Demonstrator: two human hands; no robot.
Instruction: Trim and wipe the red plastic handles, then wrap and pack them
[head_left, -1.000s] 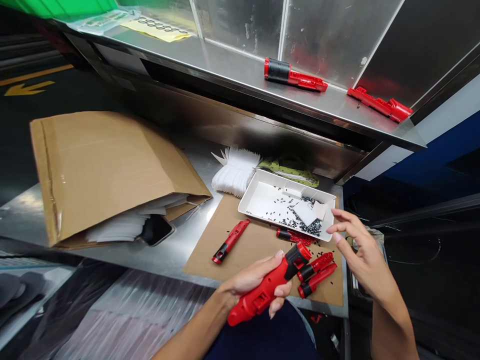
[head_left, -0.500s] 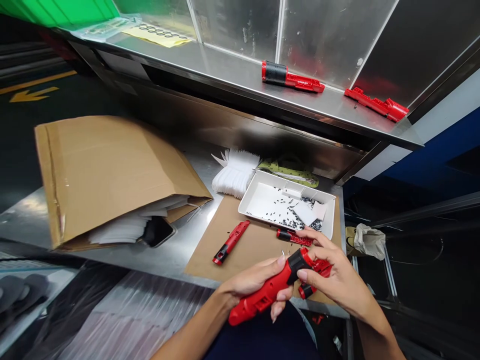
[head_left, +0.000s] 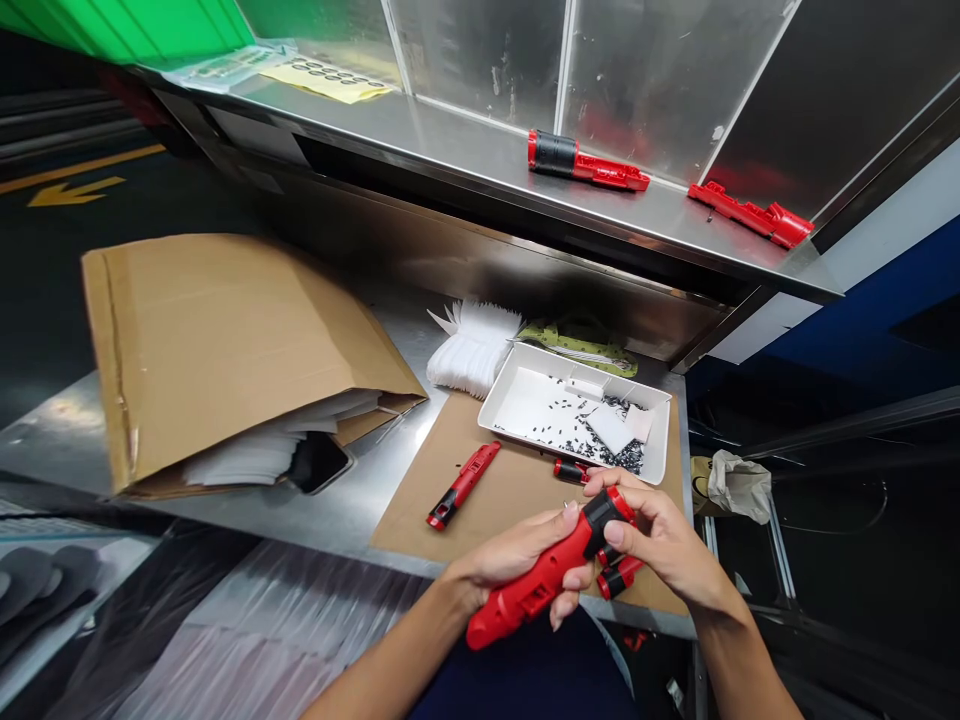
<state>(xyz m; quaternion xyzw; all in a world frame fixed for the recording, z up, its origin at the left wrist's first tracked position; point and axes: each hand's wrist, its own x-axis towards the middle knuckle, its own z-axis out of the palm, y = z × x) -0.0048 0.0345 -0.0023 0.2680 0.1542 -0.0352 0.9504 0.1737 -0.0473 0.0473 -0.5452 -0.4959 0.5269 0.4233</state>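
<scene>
My left hand (head_left: 517, 550) is wrapped round a red and black plastic tool housing (head_left: 517, 598), held tilted over the table's front edge. At the housing's upper end, by its black collar and red rim, the thumb and fingers of my right hand (head_left: 671, 535) are closed. Beneath and beside that hand lie more red and black parts (head_left: 618, 579), partly hidden. A slim red and black housing (head_left: 463, 486) rests on the brown cardboard sheet (head_left: 420, 510) to the left. Behind it is a white tray (head_left: 495, 418) with many small black pieces and some light cards.
A large cardboard box (head_left: 225, 350) holding white sheets stands on the left, beside a dark phone-like object (head_left: 322, 465). White strips (head_left: 472, 350) and a green patterned pouch (head_left: 585, 345) are behind. On the metal shelf (head_left: 442, 130) sit two red housings (head_left: 589, 160).
My right hand has shifted its fingers on the collar end and turned slightly, covering more of the part behind. The left hand keeps its grip on the housing. The view has moved slightly.
</scene>
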